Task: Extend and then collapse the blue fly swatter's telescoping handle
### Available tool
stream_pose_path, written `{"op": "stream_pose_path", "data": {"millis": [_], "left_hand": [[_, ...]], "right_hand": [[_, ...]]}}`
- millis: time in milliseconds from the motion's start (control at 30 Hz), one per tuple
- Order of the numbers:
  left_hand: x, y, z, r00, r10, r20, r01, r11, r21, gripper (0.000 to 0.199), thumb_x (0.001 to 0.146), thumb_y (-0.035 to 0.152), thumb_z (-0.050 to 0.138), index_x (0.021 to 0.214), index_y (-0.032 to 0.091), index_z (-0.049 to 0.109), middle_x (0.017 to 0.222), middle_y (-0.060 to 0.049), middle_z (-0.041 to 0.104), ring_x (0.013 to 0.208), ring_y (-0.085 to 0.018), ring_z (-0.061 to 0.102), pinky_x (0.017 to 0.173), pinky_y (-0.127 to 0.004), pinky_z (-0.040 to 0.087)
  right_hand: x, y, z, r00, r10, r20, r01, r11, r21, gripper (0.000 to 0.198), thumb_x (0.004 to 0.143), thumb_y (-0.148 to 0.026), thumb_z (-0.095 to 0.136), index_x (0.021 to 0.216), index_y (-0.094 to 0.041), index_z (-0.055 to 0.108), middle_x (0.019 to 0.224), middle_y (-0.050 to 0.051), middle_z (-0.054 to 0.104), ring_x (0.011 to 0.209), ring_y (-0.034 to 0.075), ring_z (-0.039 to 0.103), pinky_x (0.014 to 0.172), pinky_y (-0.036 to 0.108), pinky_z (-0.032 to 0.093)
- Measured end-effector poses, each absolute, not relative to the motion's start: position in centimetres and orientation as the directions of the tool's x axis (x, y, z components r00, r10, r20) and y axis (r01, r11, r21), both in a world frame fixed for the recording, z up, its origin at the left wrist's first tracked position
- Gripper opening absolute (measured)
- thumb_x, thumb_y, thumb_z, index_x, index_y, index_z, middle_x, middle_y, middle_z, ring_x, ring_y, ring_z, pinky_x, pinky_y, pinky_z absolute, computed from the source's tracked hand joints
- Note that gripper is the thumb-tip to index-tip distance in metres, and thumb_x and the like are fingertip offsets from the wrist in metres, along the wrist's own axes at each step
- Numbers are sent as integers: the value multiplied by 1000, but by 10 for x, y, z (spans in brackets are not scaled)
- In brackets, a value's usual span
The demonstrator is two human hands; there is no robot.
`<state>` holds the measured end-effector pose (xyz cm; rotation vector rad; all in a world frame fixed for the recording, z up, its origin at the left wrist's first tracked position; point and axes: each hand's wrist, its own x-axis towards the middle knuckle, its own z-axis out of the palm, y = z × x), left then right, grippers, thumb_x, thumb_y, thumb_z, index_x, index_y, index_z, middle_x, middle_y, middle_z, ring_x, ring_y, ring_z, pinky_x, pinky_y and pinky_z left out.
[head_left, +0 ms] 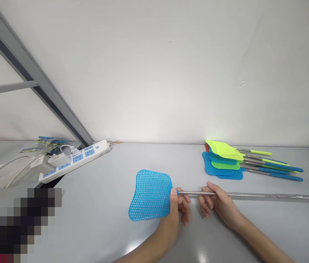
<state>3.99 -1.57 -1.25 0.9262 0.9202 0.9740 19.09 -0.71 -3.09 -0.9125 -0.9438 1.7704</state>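
Left hand (174, 209) pinched the blue flyswatter (151, 195) near its head; right hand (221, 202) gripped its shaft (253, 196). I saw swatters (222, 149) piled beyond.

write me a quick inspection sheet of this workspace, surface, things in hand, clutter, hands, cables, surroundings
Surface: grey tabletop, glare patches toward the front.
Things in hand: blue fly swatter, metal shaft running right, blue grip cut off by the picture edge.
Clutter: pile of swatters behind the shaft, blue and yellow-green; power strip at left, packets beyond it.
Hands: left hand at the swatter's neck, right hand on the shaft.
Cables: white cord looped at the plugs.
Surroundings: white wall, grey metal frame; lower-left corner pixelated.
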Motion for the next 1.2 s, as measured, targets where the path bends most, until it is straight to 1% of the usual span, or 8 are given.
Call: {"op": "stream_pose_path", "data": {"millis": [67,167,267,433,600,700,867,1200], "left_hand": [[40,-15,-11,273,941,-199,-246,268,931,54,74,61,19,63,16,47,41,3,43,37,-8,37,44,-21,31],[41,-15,-10,169,961,-219,-256,257,932,53,74,61,23,61,16,49,38,3,41,36,-8,35,44,-22,30],[43,-16,-10,77,966,-245,-277,257,926,52,72,61,27,59,16,49,35,4,39,34,-8,33,42,-21,29],[44,-17,-11,14,971,-237,-297,230,927,49,73,59,28,58,17,47,34,4,38,35,-8,32,43,-21,28],[40,-12,-13,-57,967,-249,-369,211,905,41,74,53,35,60,17,46,34,6,33,35,-7,30,41,-20,28],[37,-7,-15,-59,955,-291,-437,237,868,40,71,54,40,58,17,46,34,7,30,34,-7,29,38,-19,28],[35,-4,-16,-29,950,-311,-466,262,845,41,70,55,40,57,16,46,35,7,29,34,-6,28,38,-18,28],[33,-2,-20,61,946,-318,-381,316,869,40,74,53,35,63,16,47,40,6,35,38,-7,33,42,-19,29]], "right_hand": [[191,-7,-30,-316,930,-189,-337,-296,-894,48,81,-44,25,43,-18,40,41,-1,40,40,12,42,48,28,36],[191,-6,-27,-295,929,-225,-308,-315,-898,50,81,-45,27,41,-18,38,40,-2,38,40,11,40,48,27,34],[190,-5,-23,-208,944,-258,-354,-318,-879,47,80,-44,33,40,-19,33,37,-4,31,37,10,34,45,25,31],[190,-3,-20,2,975,-222,-465,-195,-863,41,77,-36,46,43,-19,30,40,-6,24,37,7,22,38,23,23],[198,2,-20,140,976,-164,-568,-57,-821,40,77,-34,46,44,-19,29,42,-6,21,37,7,20,36,23,22],[207,6,-21,271,954,-125,-587,61,-807,40,75,-34,48,44,-19,27,43,-7,17,36,7,18,33,22,21],[220,11,-18,386,916,-106,-580,152,-800,39,74,-30,49,45,-19,26,43,-7,16,36,6,17,32,21,21],[223,15,-22,396,889,-228,-615,72,-785,35,72,-25,51,46,-19,27,43,-8,17,35,6,16,30,21,20]]}}
